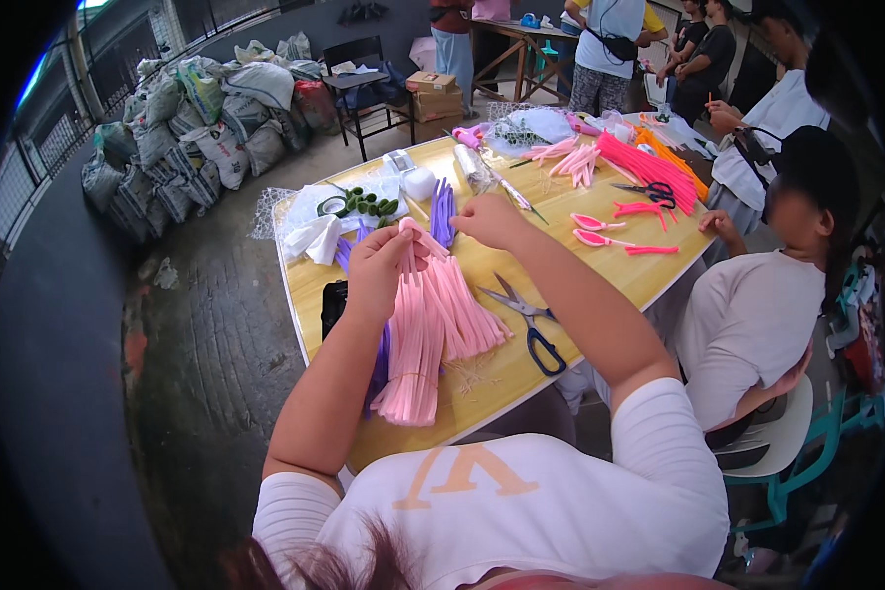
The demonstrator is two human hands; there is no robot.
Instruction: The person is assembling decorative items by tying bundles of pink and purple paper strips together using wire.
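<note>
My left hand (379, 264) is closed, pinching the top of a few pale pink pipe cleaners that bend over at the fingertips. Below it lies a thick bundle of pink pipe cleaners (418, 339), bound by a thin band near its lower end, with another part fanning out to the right. My right hand (489, 222) is raised to the right of the bundle, fingers curled into a pinch; whatever it holds, if anything, is hidden. Purple pipe cleaners (442, 211) lie between the hands, farther back. Large dark-handled scissors (529, 317) rest partly spread right of the bundle.
On the wooden table (551, 261) lie green fuzzy pieces (369, 204), a tape roll (333, 206), hot-pink pipe cleaners (649, 167) and black-handled scissors (659, 194). A person in a cap (757, 305) sits close at right. Filled sacks (197, 118) line the back left wall.
</note>
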